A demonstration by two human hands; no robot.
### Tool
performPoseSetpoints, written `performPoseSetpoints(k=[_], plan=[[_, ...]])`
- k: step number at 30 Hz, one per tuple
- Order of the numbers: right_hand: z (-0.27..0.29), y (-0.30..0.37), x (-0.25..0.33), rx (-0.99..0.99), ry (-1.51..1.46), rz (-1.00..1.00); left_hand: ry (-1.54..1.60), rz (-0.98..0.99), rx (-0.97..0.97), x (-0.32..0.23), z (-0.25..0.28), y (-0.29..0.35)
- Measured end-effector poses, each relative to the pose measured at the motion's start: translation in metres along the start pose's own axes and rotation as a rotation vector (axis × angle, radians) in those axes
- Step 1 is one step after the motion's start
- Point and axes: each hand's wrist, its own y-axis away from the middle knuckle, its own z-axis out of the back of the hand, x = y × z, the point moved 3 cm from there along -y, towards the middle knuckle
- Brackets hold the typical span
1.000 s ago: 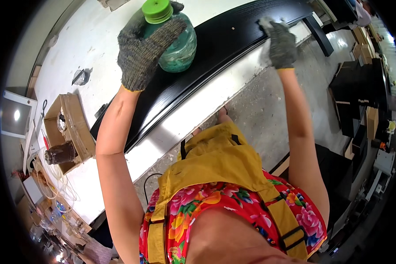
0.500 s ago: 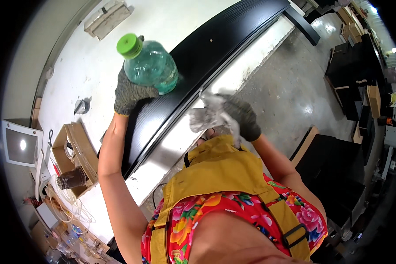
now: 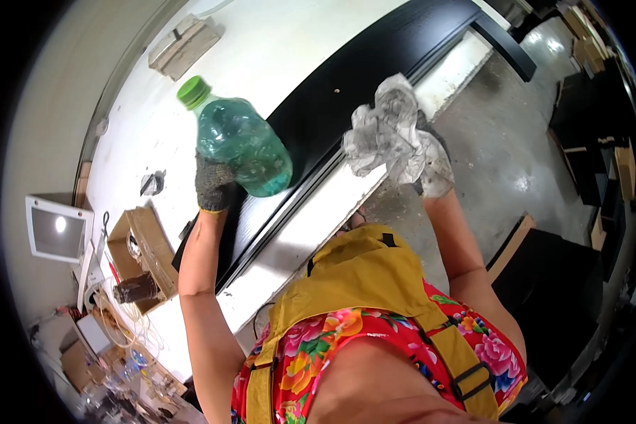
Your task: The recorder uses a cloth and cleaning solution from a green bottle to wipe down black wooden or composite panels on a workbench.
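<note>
In a dark knitted glove, my left hand [image 3: 213, 182] grips a clear green plastic bottle [image 3: 244, 145] by its lower side. The bottle leans to the left, its bright green cap [image 3: 193, 92] on and some liquid inside. My gloved right hand [image 3: 434, 152] is closed on a crumpled, grey-stained white cloth [image 3: 389, 131], which hides most of the fingers. Both hands are over a long black panel [image 3: 318, 106] with a fine grain and a grooved near edge. A small light spot shows on its surface.
The panel lies on a white tabletop [image 3: 290, 42]. A wrapped block [image 3: 184, 46] sits at the far left. Nearer are a cardboard box [image 3: 143, 247] with a brown jar [image 3: 136, 288] and loose cord. Black boards [image 3: 544, 297] stand on the concrete floor at right.
The bottle has swung into a leftward tilt and come slightly nearer. My right hand has risen a little to the right, and the cloth now spreads in front of it, over the panel's edge.
</note>
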Motion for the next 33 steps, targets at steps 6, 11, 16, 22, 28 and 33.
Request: performPoseSetpoints(k=[6, 11, 16, 22, 28, 33], plan=[[-0.069, -0.048, 0.044, 0.168, 0.676, 0.447, 0.020, 0.369, 0.012, 0.009, -0.043, 0.031], [-0.096, -0.070, 0.031, 0.300, 0.134, 0.220, 0.190, 0.399, 0.329, 0.014, -0.085, 0.058], [-0.122, -0.066, 0.045, 0.377, 0.772, 0.572, 0.355, 0.689, 0.187, 0.019, -0.101, 0.070], [-0.149, -0.045, 0.033, 0.716, 0.732, 0.398, 0.530, 0.904, 0.098, 0.032, -0.069, 0.107], [-0.180, -0.040, 0.003, 1.014, 0.392, 0.662, 0.172, 0.668, 0.214, -0.023, -0.058, 0.108], [-0.197, -0.009, -0.021, 0.540, 0.626, 0.889, -0.153, 0.445, 0.173, -0.046, -0.017, 0.121]])
